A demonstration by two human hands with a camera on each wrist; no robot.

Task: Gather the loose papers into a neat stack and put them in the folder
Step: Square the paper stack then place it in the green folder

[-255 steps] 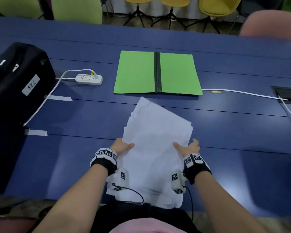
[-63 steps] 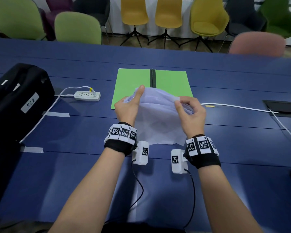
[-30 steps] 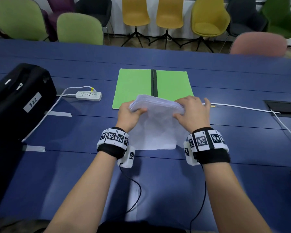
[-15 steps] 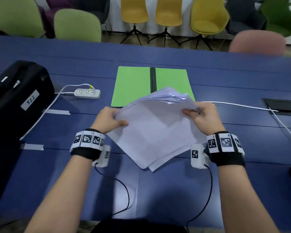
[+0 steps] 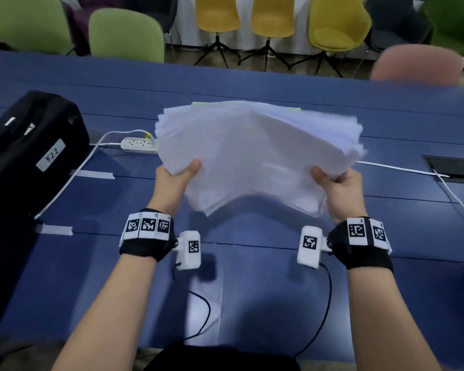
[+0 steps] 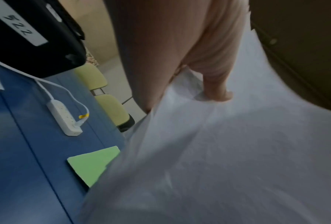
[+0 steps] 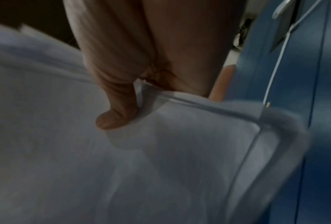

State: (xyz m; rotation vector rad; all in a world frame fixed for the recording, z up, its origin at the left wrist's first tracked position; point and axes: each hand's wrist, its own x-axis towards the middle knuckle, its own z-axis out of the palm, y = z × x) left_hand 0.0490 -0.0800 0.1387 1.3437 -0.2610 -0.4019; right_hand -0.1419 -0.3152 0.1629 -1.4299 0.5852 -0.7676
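Observation:
A thick stack of white papers point(image 5: 257, 151) hangs in the air over the blue table point(image 5: 252, 263), bowed upward in the middle with its far edges fanned. My left hand point(image 5: 177, 180) grips its near left edge, thumb on top. My right hand point(image 5: 338, 186) grips the near right edge the same way. The thumbs press the top sheet point(image 6: 218, 136) point(image 7: 122, 151) in both wrist views. The green folder point(image 6: 91, 163) lies open on the table beyond and under the stack; in the head view only thin slivers of the folder point(image 5: 198, 103) show.
A black case point(image 5: 30, 145) labelled 522 stands at the left. A white power strip point(image 5: 138, 145) with its cable lies beside it. A white cable point(image 5: 397, 168) runs right toward a table hatch point(image 5: 456, 170). Tape strips point(image 5: 97, 174) mark the table. Chairs line the far side.
The stack has turned from a diagonal tilt to lie square between my hands, and it has risen and moved forward over the folder, hiding nearly all of it.

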